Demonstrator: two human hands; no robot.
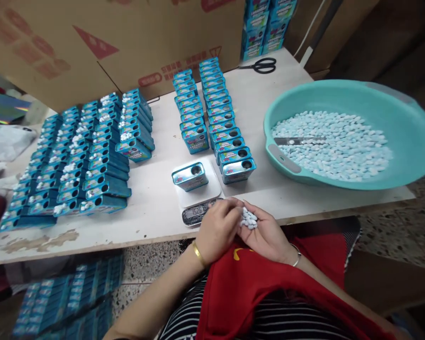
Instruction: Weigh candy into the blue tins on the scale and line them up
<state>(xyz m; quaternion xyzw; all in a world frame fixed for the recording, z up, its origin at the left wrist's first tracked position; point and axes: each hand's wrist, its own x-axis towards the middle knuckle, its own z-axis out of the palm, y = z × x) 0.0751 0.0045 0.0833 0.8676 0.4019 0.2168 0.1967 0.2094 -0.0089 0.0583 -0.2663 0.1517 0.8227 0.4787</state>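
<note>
My right hand is cupped palm up at the table's front edge and holds a small heap of pale blue candies. My left hand rests against it, fingertips touching the heap. Just beyond them a blue tin with a round hole in its lid lies on a small white scale. A teal basin to the right holds many of the same candies and a flat metal scoop.
Rows of filled tins cover the table's left side. Two columns of tins stand behind the scale. Scissors lie at the back. Cardboard boxes wall the far edge. More tins sit under the table.
</note>
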